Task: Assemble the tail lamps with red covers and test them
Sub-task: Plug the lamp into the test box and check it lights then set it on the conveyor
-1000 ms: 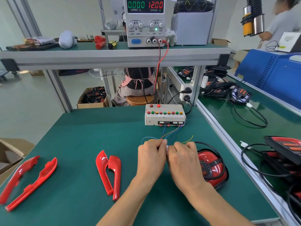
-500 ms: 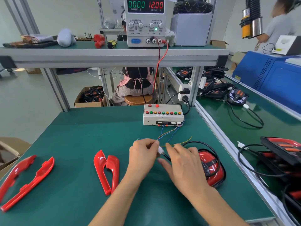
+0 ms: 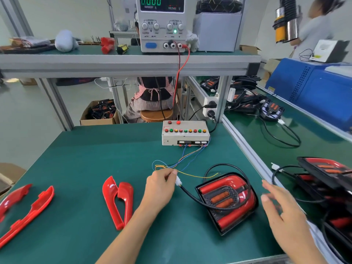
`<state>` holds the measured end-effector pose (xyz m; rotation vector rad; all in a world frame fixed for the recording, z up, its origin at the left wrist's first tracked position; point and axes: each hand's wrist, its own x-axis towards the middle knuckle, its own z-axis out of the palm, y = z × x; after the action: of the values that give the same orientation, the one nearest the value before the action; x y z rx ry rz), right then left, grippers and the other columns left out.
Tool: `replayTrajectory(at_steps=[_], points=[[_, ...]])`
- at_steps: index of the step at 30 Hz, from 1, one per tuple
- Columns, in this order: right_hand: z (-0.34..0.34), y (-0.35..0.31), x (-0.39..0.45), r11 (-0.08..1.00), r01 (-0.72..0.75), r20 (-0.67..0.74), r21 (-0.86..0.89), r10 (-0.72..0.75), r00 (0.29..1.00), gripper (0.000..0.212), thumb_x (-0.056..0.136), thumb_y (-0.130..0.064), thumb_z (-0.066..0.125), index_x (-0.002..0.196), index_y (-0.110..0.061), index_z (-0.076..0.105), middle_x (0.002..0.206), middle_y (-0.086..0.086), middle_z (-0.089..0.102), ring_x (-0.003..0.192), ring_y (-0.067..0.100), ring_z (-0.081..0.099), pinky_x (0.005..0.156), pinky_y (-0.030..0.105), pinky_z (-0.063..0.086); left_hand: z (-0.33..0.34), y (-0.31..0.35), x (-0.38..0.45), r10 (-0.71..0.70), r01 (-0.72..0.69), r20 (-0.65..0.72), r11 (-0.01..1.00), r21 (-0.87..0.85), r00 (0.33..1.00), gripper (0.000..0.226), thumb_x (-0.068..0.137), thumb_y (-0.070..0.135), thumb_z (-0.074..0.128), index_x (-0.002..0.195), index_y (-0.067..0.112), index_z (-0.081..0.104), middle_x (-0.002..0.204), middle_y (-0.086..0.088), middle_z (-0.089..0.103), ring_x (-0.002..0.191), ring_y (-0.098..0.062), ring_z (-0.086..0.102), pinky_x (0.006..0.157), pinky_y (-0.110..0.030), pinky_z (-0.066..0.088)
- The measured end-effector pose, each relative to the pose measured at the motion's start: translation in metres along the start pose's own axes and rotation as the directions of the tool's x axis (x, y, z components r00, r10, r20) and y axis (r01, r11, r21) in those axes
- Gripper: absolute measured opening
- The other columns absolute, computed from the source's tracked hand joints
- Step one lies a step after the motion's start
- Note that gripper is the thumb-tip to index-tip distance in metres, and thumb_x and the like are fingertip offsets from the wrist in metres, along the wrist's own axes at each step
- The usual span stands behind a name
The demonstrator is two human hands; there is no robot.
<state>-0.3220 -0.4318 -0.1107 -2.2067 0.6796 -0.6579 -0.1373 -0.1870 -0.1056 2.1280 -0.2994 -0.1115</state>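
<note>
left hand [image 3: 159, 184] pinches the white connector [image 3: 178, 181] above the table [image 3: 80, 168], its black cable running to the tail lamp [image 3: 226, 201] just right. right hand [image 3: 282, 212] hovers, fingers spread, holding nothing. a tug on those thin wires [image 3: 190, 159] could unseat them from the test box [image 3: 184, 133].

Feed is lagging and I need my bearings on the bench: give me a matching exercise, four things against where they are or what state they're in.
Things:
1. left hand
2. right hand
3. tail lamp
4. test box

States:
A. open, above the mat's right edge, holding nothing
B. at the far side of the mat, coloured wires running from its front
C. pinching the white connector
D. flat on the mat between the two hands, black cable looped over it

Pairs: 1-C, 2-A, 3-D, 4-B
</note>
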Motion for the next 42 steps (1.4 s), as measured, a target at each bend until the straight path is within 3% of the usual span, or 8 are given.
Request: replayTrajectory(at_steps=[3, 7, 11, 17, 23, 26, 32, 42], points=[[0.004, -0.003, -0.013, 0.945, -0.320, -0.010, 0.066, 0.321, 0.947, 0.020, 0.099, -0.023, 0.062, 0.116, -0.019, 0.071, 0.087, -0.003, 0.078, 0.074, 0.018, 0.073, 0.082, 0.040, 0.056, 0.000, 0.002, -0.001, 0.007, -0.007, 0.021, 0.999, -0.033, 1.000, 0.028, 0.099, 0.036, 0.055, 0.077, 0.031, 0.070, 0.068, 0.015, 0.069, 0.059, -0.017, 0.060, 0.055, -0.017, 0.043], [0.012, -0.025, -0.039, 0.674, -0.607, 0.288, 0.421, 0.535, 0.794, 0.010, 0.102, -0.015, 0.059, 0.103, -0.006, 0.063, 0.069, 0.016, 0.076, 0.055, 0.033, 0.074, 0.045, 0.033, 0.058, 0.006, 0.000, -0.002, -0.015, 0.015, 0.023, 1.000, -0.024, 1.000, 0.015, 0.094, 0.041, 0.062, 0.099, 0.031, 0.072, 0.076, 0.011, 0.068, 0.078, -0.014, 0.070, 0.066, -0.023, 0.049], [0.023, -0.046, -0.042, 0.365, -0.738, 0.528, 0.568, 0.527, 0.666, 0.013, 0.102, -0.016, 0.059, 0.107, -0.005, 0.061, 0.089, 0.028, 0.076, 0.076, 0.041, 0.077, 0.071, 0.040, 0.055, 0.008, -0.002, -0.002, -0.018, 0.016, 0.055, 0.999, 0.033, 0.998, 0.022, 0.094, 0.033, 0.061, 0.114, 0.028, 0.069, 0.081, 0.008, 0.066, 0.083, -0.015, 0.069, 0.063, -0.016, 0.043], [0.046, -0.063, -0.041, 0.194, -0.711, 0.556, 0.676, 0.499, 0.665, 0.016, 0.101, 0.001, 0.055, 0.111, 0.009, 0.064, 0.109, 0.032, 0.070, 0.082, 0.042, 0.076, 0.079, 0.040, 0.058, 0.010, -0.004, -0.001, 0.003, -0.013, 0.098, 0.995, 0.102, 0.995, 0.029, 0.094, 0.026, 0.058, 0.121, 0.025, 0.068, 0.093, 0.007, 0.068, 0.083, -0.014, 0.066, 0.070, -0.020, 0.043], [0.063, -0.079, -0.042, 0.167, -0.623, 0.466, 0.764, 0.525, 0.713, 0.027, 0.102, 0.001, 0.054, 0.129, 0.004, 0.057, 0.117, 0.028, 0.070, 0.083, 0.037, 0.078, 0.081, 0.038, 0.057, 0.012, -0.005, -0.002, 0.074, -0.097, 0.202, 0.990, 0.102, 0.976, 0.034, 0.097, 0.023, 0.052, 0.125, 0.033, 0.068, 0.079, 0.008, 0.065, 0.065, -0.011, 0.061, 0.058, -0.010, 0.043], [0.071, -0.086, -0.041, 0.157, -0.650, 0.507, 0.744, 0.501, 0.701, 0.023, 0.101, -0.011, 0.061, 0.116, 0.006, 0.064, 0.107, 0.025, 0.075, 0.074, 0.029, 0.078, 0.064, 0.028, 0.061, 0.013, -0.007, -0.002, 0.090, -0.112, 0.193, 0.988, 0.104, 0.977, 0.035, 0.098, 0.024, 0.053, 0.130, 0.031, 0.065, 0.074, 0.010, 0.062, 0.062, -0.002, 0.056, 0.058, -0.009, 0.041], [0.086, -0.093, -0.032, 0.374, -0.663, 0.476, 0.649, 0.480, 0.737, 0.029, 0.092, -0.017, 0.074, 0.102, 0.009, 0.064, 0.074, 0.011, 0.074, 0.061, 0.026, 0.075, 0.047, 0.026, 0.056, 0.011, -0.008, -0.005, 0.126, -0.159, 0.234, 0.979, 0.125, 0.964, 0.036, 0.098, 0.020, 0.053, 0.132, 0.027, 0.062, 0.065, 0.008, 0.056, 0.054, 0.004, 0.050, 0.055, -0.010, 0.037], [0.072, -0.053, -0.015, 0.593, -0.528, 0.359, 0.608, 0.388, 0.849, 0.011, 0.104, -0.007, 0.050, 0.098, -0.004, 0.059, 0.094, 0.015, 0.074, 0.073, 0.032, 0.078, 0.056, 0.029, 0.059, 0.010, -0.011, -0.005, 0.114, -0.148, 0.252, 0.982, 0.121, 0.961, 0.039, 0.100, 0.019, 0.045, 0.138, 0.026, 0.054, 0.077, 0.001, 0.063, 0.063, 0.000, 0.052, 0.059, -0.011, 0.038]])
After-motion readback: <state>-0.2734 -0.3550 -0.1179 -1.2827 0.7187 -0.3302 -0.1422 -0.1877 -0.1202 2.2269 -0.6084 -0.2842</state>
